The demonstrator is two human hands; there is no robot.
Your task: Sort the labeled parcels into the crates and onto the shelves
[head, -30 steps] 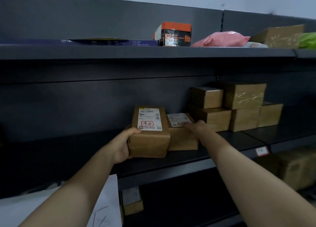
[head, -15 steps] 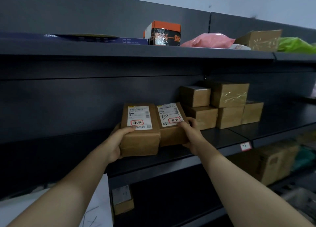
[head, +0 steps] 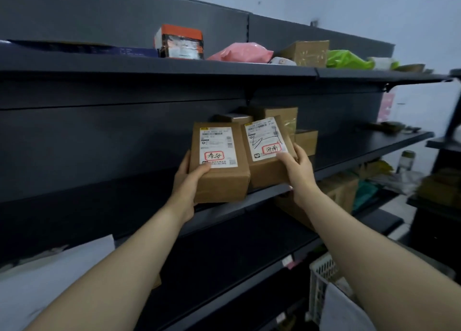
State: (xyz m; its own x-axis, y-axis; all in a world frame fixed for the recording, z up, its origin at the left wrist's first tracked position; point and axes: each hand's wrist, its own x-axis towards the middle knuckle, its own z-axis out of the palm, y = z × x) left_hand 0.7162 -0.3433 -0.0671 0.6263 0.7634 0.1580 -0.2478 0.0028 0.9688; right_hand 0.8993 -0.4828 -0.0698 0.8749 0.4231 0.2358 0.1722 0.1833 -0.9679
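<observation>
Both hands work at the front edge of the middle shelf: the left hand clasps the left parcel, the right hand clasps the right parcel — the two touching. Their labels tip up, probably so the red-circled handwriting reads easily.

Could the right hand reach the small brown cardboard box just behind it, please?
Probably not yet: the right hand grips a brown labelled parcel; otherwise the small brown cardboard box lies unobstructed.
</observation>
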